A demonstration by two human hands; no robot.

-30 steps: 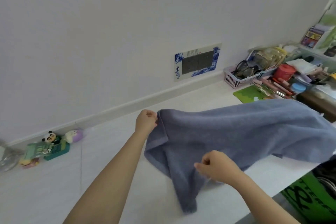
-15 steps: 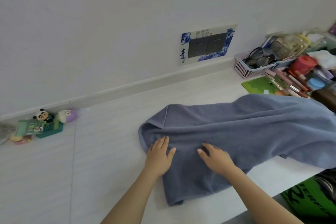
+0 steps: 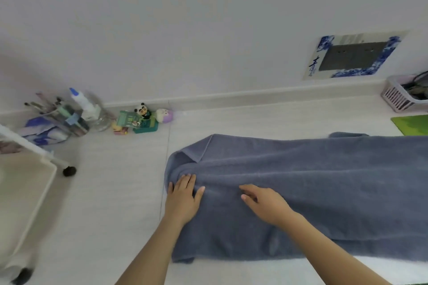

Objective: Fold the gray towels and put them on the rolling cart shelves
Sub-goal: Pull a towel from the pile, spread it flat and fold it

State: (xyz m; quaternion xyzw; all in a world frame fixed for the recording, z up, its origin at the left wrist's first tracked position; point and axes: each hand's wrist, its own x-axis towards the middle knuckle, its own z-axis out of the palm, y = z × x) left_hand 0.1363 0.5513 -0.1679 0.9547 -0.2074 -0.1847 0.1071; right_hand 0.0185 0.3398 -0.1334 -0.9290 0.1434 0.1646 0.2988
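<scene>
- The gray towel (image 3: 312, 192) lies spread lengthwise over the white surface (image 3: 115, 192), running from the middle of the view out past the right edge; its left end is doubled over, with a hemmed corner turned back at the top left
- The left hand (image 3: 184, 199) rests palm down on the towel's left end, fingers straight and slightly fanned, fingertips at a soft ridge in the cloth; it grips nothing
- The right hand (image 3: 266, 203) lies just beside the left, flat on the towel's middle, fingers extended and pointing left; it presses the cloth without pinching it
- The rolling cart (image 3: 25, 183) shows at the left edge, a pale tray-like shelf with a white frame and a black caster (image 3: 69, 171); it stands well apart from the towel
- Against the wall: a clear cup of brushes (image 3: 58, 113); a blue-capped bottle (image 3: 84, 104); a small panda figure (image 3: 141, 111) on a green box; a purple-and-white toy (image 3: 164, 115)
- On the wall at the right, a gray switch plate (image 3: 354, 55) with a blue-and-white floral surround; below it a pink slatted basket (image 3: 400, 96) and the corner of a green mat (image 3: 412, 124)
</scene>
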